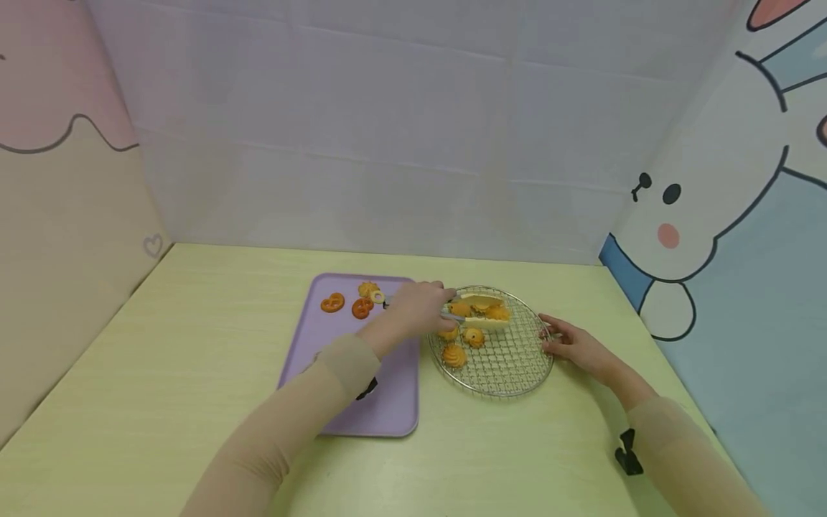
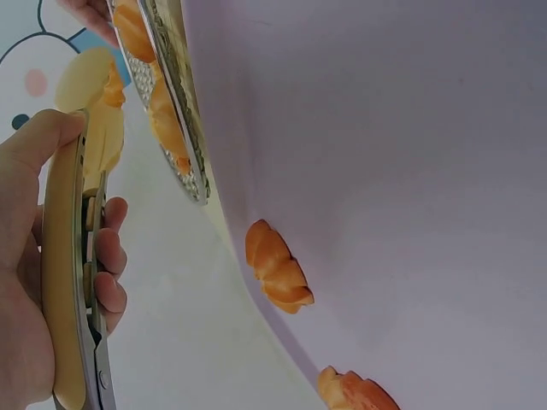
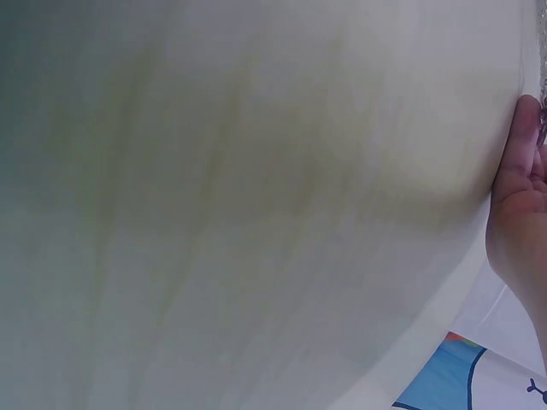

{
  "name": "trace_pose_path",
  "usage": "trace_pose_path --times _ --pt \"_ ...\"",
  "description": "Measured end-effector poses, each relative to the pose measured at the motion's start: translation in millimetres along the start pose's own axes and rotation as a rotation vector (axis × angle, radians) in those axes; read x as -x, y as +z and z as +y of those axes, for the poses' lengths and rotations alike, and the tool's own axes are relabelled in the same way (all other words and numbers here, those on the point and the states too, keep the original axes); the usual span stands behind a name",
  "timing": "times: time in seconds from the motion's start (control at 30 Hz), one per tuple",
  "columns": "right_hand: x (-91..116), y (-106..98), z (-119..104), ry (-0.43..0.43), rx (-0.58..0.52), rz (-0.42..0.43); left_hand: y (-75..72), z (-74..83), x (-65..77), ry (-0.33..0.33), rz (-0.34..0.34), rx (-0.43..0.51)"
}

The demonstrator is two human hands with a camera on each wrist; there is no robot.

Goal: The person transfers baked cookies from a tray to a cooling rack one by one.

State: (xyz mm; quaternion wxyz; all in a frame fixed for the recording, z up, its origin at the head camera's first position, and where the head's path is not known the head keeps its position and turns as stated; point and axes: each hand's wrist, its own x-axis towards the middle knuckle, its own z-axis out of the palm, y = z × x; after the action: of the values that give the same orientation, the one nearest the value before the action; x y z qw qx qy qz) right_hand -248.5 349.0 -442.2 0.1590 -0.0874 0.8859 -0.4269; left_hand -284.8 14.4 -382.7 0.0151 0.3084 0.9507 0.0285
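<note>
My left hand (image 1: 416, 307) grips a pair of tongs (image 2: 64, 282) with yellow tips, reaching across the purple tray (image 1: 388, 402) to the round wire rack (image 1: 510, 366). Between the tong tips (image 1: 487, 324) is an orange-brown cookie (image 2: 113, 87), above the rack's far half. Other swirled cookies lie on the rack's left side, among them one cookie (image 1: 454, 355) near the rim and another cookie (image 1: 474, 337) further in. My right hand (image 1: 578, 348) holds the rack's right rim between thumb and fingers; the right wrist view catches only part of that hand.
On the tray's far end are two pretzels, one pretzel (image 1: 332, 302) left of the other pretzel (image 1: 362, 309), and a swirled cookie (image 1: 368, 289). Tray and rack stand side by side on a pale yellow table (image 1: 213, 345). A white wall (image 1: 388, 143) rises behind, with printed panels at both sides.
</note>
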Motion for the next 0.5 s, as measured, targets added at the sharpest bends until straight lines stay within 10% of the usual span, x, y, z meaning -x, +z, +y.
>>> trace_pose_path --times 0.5 --pt "2 1 -1 -0.013 0.022 0.007 14.6 4.0 -7.3 0.001 -0.016 -0.039"
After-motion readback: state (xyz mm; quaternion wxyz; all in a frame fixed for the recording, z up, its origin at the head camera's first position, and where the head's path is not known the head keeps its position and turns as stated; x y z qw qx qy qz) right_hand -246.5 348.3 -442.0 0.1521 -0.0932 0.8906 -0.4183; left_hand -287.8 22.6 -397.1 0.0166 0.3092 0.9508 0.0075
